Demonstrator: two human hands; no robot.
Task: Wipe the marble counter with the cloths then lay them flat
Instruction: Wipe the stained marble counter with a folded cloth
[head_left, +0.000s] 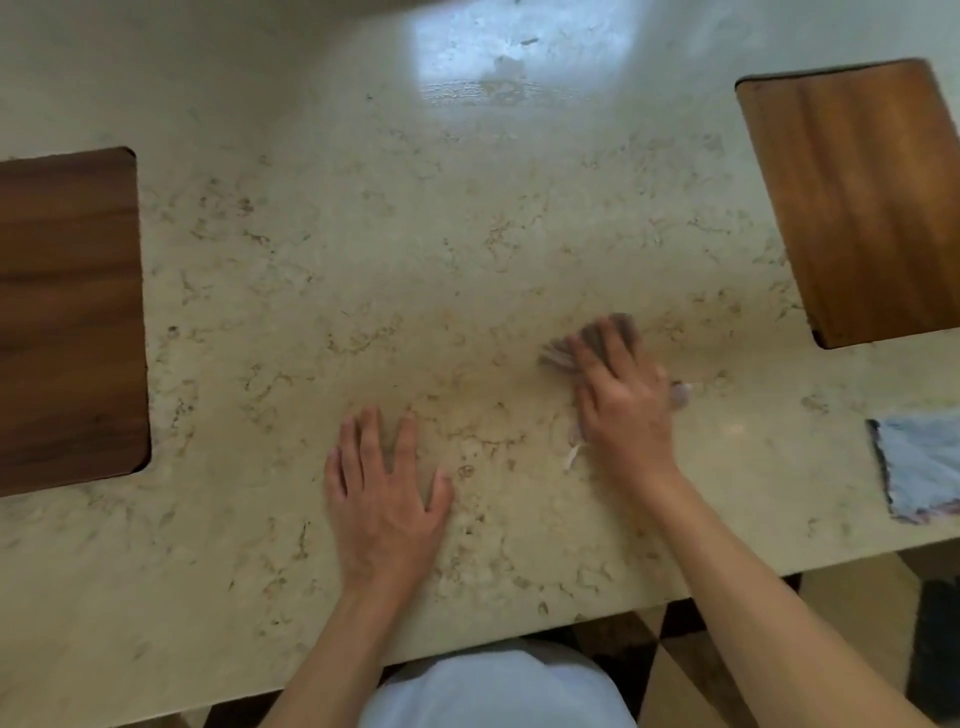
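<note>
Wiping cloth (558, 357) is bunched under the right hand (621, 400), centre-right of frame, fingers spread and pressing it onto the marble counter (363, 234). The left hand (384, 493) lies open, palm down, lower centre. The second cloth (919, 467) is at the right edge, nearer the right hand.

My left hand (384, 499) lies flat, fingers spread, on the marble counter (363, 234). Near it, my right hand (623, 410) presses a blurred, bunched cloth (558, 356) to the stone. A pale blue cloth (919, 467) lies at the right edge, with a dark wooden board (67, 322) left and a lighter wooden board (857, 202) far right.
</note>
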